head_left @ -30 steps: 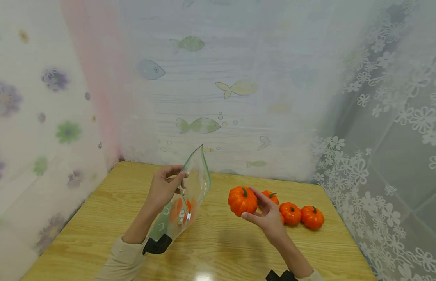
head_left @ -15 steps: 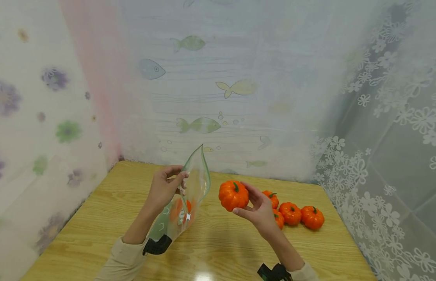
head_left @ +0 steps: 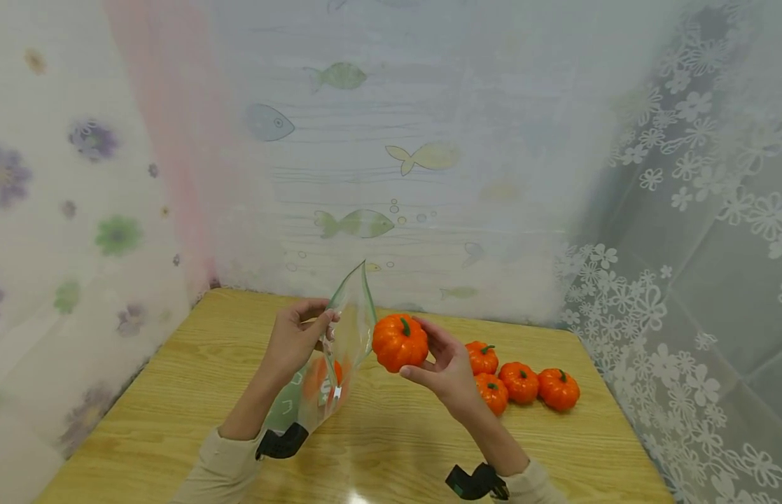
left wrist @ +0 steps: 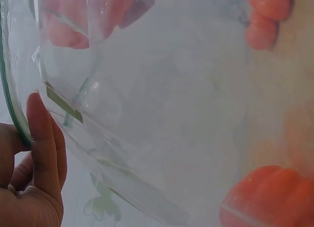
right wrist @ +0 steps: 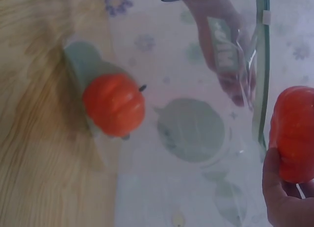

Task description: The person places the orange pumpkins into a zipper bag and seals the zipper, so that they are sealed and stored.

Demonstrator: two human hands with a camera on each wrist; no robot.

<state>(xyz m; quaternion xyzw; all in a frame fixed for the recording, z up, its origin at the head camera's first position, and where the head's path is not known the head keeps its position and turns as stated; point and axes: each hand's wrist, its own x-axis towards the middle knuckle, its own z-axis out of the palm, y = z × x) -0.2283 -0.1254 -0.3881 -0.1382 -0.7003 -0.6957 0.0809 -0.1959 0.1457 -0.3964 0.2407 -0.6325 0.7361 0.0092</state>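
A clear zip bag (head_left: 351, 318) with a green-edged mouth hangs spread at the table's middle. My left hand (head_left: 294, 341) pinches its rim between thumb and fingers. Low inside the bag lies a small orange pumpkin (right wrist: 114, 104), seen through the plastic in the right wrist view. My right hand (head_left: 449, 369) grips another small orange pumpkin (head_left: 397, 344) with a green stem, thumb below and fingers behind it. That pumpkin overlaps the right edge of the bag's mouth in the head view. A white slider (head_left: 337, 393) sits at the lower end of the zip.
Several more pumpkins (head_left: 519, 382) stand grouped on the right of the wooden table (head_left: 220, 350). A fish-print curtain (head_left: 422, 231) hangs behind the table, and flowered sheets (head_left: 94, 231) close off both sides.
My right hand has carried its pumpkin left and slightly up, from near the group to the bag's mouth. The left hand and the bag have stayed nearly still.
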